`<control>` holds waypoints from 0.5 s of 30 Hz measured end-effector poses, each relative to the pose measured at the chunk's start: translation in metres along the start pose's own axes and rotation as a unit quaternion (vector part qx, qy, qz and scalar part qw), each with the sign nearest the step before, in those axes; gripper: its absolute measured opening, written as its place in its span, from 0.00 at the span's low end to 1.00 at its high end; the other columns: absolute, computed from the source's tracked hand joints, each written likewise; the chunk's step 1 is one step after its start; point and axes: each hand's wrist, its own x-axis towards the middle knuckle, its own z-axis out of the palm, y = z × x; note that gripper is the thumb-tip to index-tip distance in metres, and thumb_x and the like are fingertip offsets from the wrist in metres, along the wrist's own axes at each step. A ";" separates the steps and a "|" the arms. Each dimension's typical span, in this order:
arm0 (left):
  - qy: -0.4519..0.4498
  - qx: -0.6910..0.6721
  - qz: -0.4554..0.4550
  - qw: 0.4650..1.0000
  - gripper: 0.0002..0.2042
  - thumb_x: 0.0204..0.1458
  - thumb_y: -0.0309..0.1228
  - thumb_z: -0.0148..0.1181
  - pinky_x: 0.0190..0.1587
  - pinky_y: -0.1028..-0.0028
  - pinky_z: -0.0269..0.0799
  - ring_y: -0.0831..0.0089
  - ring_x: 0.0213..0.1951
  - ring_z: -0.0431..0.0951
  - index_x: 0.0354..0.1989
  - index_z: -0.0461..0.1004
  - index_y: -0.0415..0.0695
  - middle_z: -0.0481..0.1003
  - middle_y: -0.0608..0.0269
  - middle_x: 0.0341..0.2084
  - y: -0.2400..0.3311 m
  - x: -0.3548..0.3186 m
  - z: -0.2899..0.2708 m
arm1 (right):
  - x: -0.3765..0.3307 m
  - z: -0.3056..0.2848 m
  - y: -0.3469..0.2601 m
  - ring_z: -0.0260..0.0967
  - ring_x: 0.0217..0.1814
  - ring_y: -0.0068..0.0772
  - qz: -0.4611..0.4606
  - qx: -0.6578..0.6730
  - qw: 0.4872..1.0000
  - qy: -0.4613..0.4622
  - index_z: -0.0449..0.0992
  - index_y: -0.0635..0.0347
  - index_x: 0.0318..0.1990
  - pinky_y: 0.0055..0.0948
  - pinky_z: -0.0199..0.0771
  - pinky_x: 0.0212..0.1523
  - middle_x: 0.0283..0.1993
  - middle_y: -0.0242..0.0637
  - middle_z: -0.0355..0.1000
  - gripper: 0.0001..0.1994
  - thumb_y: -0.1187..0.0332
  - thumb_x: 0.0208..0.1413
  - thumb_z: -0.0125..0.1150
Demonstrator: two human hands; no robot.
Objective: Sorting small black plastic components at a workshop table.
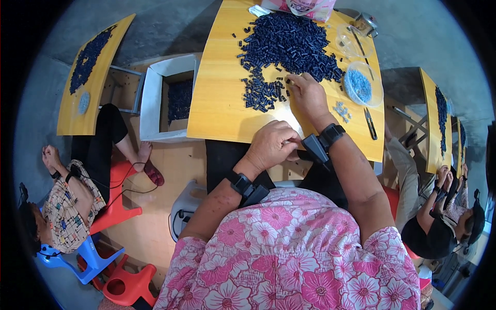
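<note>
Dark navy tube-like plastic pieces (289, 44) lie in a big heap on the yellow table, with a smaller cluster (262, 94) nearer me. At the right edge of that cluster my right hand (309, 99) reaches over the tabletop, thumb and forefinger closed on one small dark piece (288, 81). My left hand (272, 144) is held at the table's front edge, its fingers curled in a pinch; what they hold, if anything, is hidden. To the right of my right hand, small light-blue pieces (341, 111) lie scattered beside a clear bowl (380, 94) of similar bits.
Black-handled snips (370, 124) lie at the table's right. Behind the bowl are a clear lid (347, 42), a thin dark rod (360, 45) and a jar (365, 24). A white box (152, 103) stands left. People sit at other tables on both sides.
</note>
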 end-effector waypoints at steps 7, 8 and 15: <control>0.001 -0.015 -0.014 1.000 0.02 0.45 0.26 0.64 0.39 0.65 0.74 0.61 0.35 0.77 0.28 0.79 0.46 0.77 0.63 0.27 -0.001 -0.001 0.001 | -0.024 -0.019 -0.005 0.73 0.40 0.42 -0.022 -0.060 0.998 -0.027 0.79 0.57 0.33 0.39 0.78 0.37 0.36 0.38 0.74 0.06 0.74 0.47 0.58; -0.001 -0.017 -0.014 1.000 0.02 0.45 0.26 0.64 0.39 0.65 0.74 0.61 0.35 0.77 0.28 0.79 0.46 0.77 0.63 0.27 -0.001 -0.001 0.001 | -0.029 -0.021 -0.003 0.73 0.40 0.42 -0.019 -0.061 0.998 -0.027 0.79 0.57 0.33 0.39 0.78 0.37 0.36 0.38 0.74 0.06 0.74 0.47 0.58; 0.010 -0.012 -0.021 1.000 0.04 0.43 0.25 0.64 0.37 0.64 0.74 0.60 0.34 0.78 0.29 0.79 0.46 0.77 0.62 0.26 -0.004 -0.001 0.007 | -0.065 -0.032 0.002 0.72 0.39 0.52 -0.034 -0.036 0.999 -0.006 0.76 0.60 0.39 0.43 0.74 0.40 0.37 0.45 0.71 0.05 0.75 0.54 0.60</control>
